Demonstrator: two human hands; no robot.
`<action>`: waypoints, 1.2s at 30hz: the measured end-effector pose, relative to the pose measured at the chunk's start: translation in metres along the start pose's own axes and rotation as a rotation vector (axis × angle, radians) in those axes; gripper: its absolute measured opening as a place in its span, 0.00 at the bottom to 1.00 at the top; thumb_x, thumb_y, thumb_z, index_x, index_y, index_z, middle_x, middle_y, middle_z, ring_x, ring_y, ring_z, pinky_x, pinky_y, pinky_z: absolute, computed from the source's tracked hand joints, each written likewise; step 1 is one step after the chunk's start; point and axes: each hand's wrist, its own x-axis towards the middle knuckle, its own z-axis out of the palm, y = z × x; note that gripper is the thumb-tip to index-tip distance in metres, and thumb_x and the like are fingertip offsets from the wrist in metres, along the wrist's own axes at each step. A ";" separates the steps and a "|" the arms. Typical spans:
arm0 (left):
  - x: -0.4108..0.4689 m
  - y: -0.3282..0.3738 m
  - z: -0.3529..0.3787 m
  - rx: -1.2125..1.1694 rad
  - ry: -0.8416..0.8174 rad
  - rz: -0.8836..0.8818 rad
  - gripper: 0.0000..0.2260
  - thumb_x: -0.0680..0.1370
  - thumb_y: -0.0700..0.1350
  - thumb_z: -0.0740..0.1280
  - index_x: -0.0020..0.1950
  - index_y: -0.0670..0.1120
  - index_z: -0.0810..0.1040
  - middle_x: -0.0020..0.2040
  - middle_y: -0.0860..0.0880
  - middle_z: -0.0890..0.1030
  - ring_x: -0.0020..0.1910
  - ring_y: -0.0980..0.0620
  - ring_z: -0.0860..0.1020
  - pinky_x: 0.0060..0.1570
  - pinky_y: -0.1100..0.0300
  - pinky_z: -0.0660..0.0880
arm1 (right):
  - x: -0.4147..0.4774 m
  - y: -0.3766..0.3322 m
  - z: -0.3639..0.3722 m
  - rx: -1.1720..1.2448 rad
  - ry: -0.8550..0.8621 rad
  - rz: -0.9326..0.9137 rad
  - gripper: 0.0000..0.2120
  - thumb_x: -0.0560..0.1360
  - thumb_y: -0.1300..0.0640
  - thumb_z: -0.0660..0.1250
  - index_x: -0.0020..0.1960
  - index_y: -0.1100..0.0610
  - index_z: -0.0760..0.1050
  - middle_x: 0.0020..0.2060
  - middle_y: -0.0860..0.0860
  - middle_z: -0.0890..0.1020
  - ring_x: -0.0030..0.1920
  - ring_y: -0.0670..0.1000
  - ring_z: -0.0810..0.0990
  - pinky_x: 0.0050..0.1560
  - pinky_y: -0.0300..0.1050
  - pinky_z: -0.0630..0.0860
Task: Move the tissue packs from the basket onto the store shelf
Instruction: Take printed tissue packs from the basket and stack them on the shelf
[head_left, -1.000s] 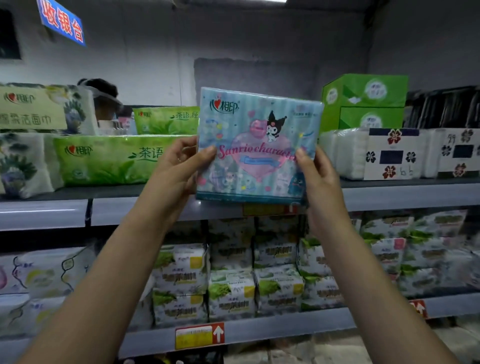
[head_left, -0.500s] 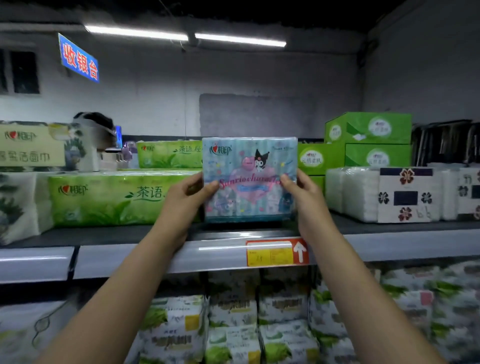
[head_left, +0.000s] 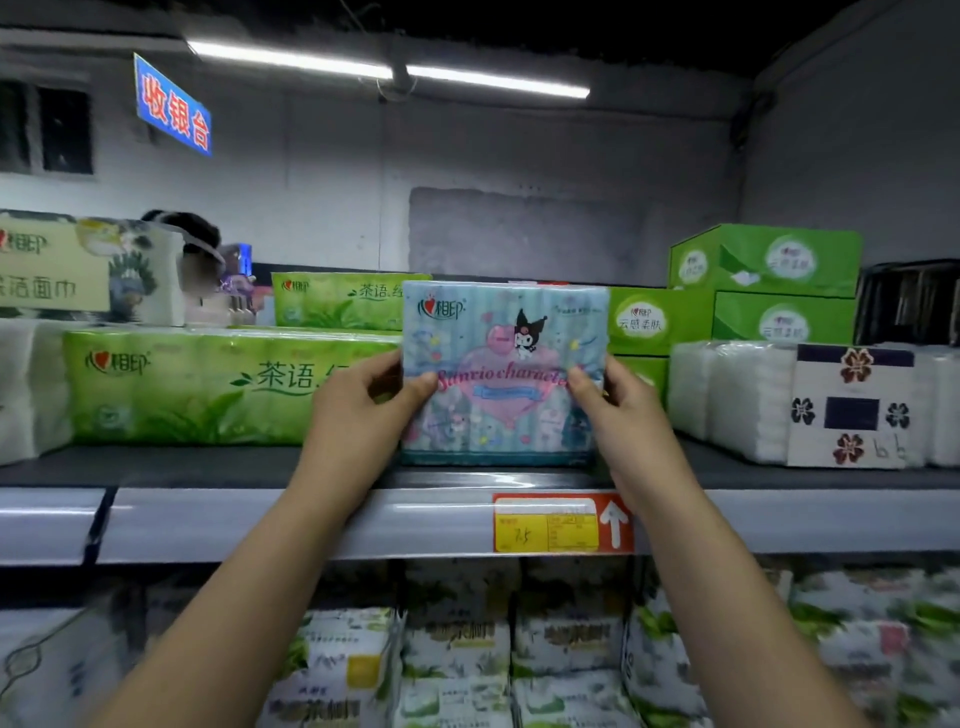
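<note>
Under tube lights (head_left: 291, 57), a tissue pack (head_left: 504, 332) stands on the dark shelf (head_left: 208, 465).

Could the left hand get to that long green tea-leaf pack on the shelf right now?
Probably yes, once it lets go: the left hand grips the blue cartoon pack right beside the green pack, with nothing between them.
</note>
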 end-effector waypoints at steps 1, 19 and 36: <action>-0.002 0.000 0.001 0.018 0.012 0.002 0.10 0.73 0.49 0.71 0.54 0.51 0.83 0.47 0.55 0.85 0.48 0.57 0.83 0.51 0.55 0.79 | 0.000 0.000 0.000 -0.013 -0.011 -0.003 0.12 0.79 0.50 0.62 0.61 0.47 0.75 0.53 0.46 0.82 0.52 0.47 0.82 0.51 0.53 0.81; -0.006 0.001 0.003 0.115 0.184 0.040 0.07 0.75 0.41 0.70 0.51 0.48 0.79 0.46 0.55 0.82 0.45 0.63 0.79 0.43 0.77 0.72 | -0.003 -0.003 -0.003 0.032 -0.055 0.105 0.14 0.78 0.57 0.62 0.62 0.49 0.69 0.55 0.44 0.79 0.56 0.46 0.79 0.56 0.51 0.78; -0.005 0.003 0.006 0.177 0.200 0.022 0.05 0.75 0.43 0.69 0.51 0.47 0.79 0.44 0.56 0.81 0.43 0.61 0.78 0.41 0.74 0.74 | -0.002 -0.001 -0.001 -0.051 -0.092 0.061 0.10 0.78 0.58 0.61 0.58 0.47 0.71 0.55 0.46 0.80 0.56 0.46 0.79 0.58 0.53 0.77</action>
